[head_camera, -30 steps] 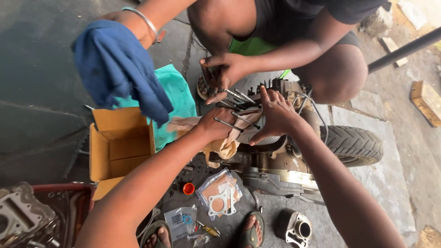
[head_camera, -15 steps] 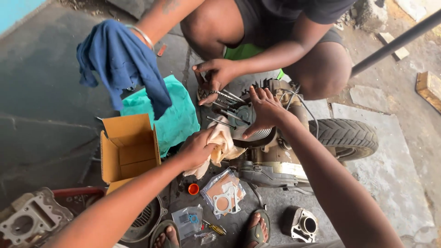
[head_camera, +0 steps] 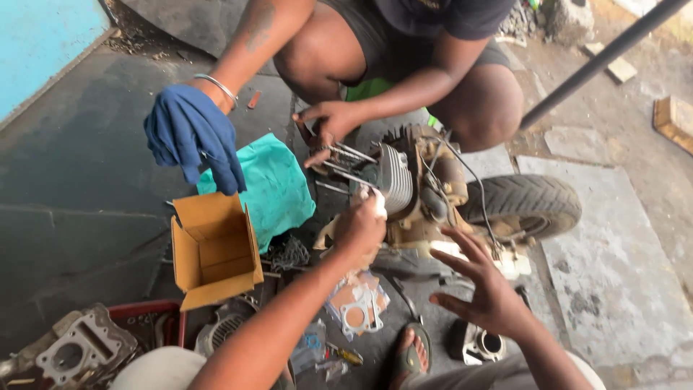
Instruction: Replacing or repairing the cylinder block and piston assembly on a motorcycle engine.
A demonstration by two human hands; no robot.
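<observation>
A small engine with a finned grey cylinder (head_camera: 395, 173) and long bare studs (head_camera: 346, 155) sits on the ground in front of me. My left hand (head_camera: 361, 225) is closed around a pale rag (head_camera: 378, 203) and presses it against the cylinder's near side. Off the engine, my right hand (head_camera: 482, 287) hovers with fingers spread and holds nothing. Opposite me a squatting person has one hand (head_camera: 328, 119) on the studs and holds up a blue cloth (head_camera: 191, 141) in the other.
An open cardboard box (head_camera: 213, 249) and a teal cloth (head_camera: 278, 184) lie left of the engine, a tyre (head_camera: 527, 202) to its right. A packet of gaskets (head_camera: 354, 307), a chain (head_camera: 289, 253), a loose cylinder (head_camera: 484, 343) and a cylinder head (head_camera: 72, 354) lie near my feet.
My right hand let go of the engine and drew back toward me, fingers now spread. My left hand moved the rag up against the cylinder. The other person's blue cloth stayed raised.
</observation>
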